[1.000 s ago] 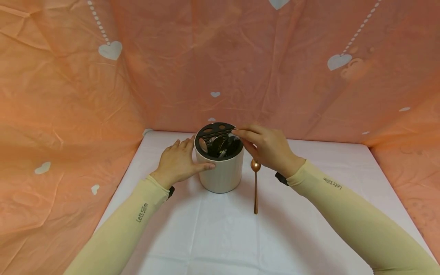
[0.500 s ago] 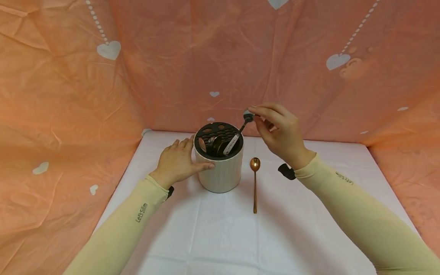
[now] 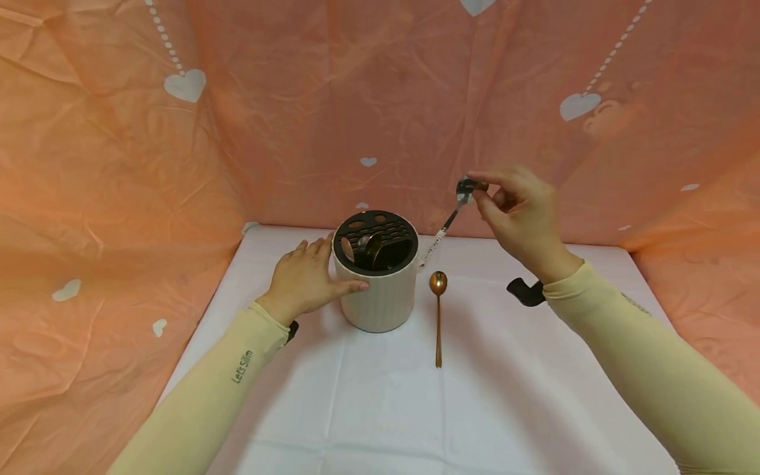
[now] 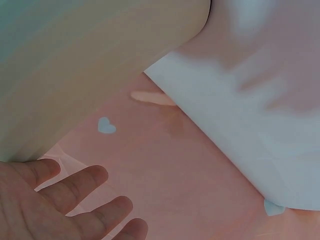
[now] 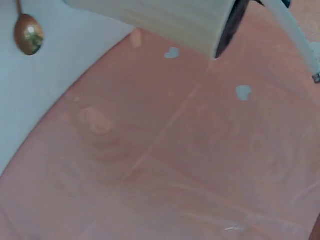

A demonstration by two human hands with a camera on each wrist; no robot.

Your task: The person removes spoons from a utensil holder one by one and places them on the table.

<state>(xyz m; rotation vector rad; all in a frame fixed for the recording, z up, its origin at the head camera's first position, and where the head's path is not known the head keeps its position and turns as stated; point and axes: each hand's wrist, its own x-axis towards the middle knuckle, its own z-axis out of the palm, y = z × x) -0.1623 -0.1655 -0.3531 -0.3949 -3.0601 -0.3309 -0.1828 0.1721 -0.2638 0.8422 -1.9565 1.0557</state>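
Observation:
My right hand (image 3: pixel 522 218) pinches the dark, shiny bowl end of a spoon (image 3: pixel 450 220) between thumb and fingers. The spoon's white patterned handle slants down and left, beside the holder's rim; part of it also crosses the upper right of the right wrist view as a white handle (image 5: pixel 295 40). My left hand (image 3: pixel 303 277) rests against the left side of a pale round cutlery holder (image 3: pixel 380 303), thumb at its front, fingers straight and spread. Inside the holder's black slotted top (image 3: pixel 388 231), other spoons (image 3: pixel 373 249) stand bowl up.
A copper-coloured spoon (image 3: pixel 439 284) lies on the white tabletop (image 3: pixel 380 396) to the right of the holder, bowl toward the back. Orange-pink cloth (image 3: pixel 415 119) with white hearts hangs behind and at both sides.
My right hand has drawn the white-handled spoon up out of the holder and carried it right. The left hand has stayed at the holder.

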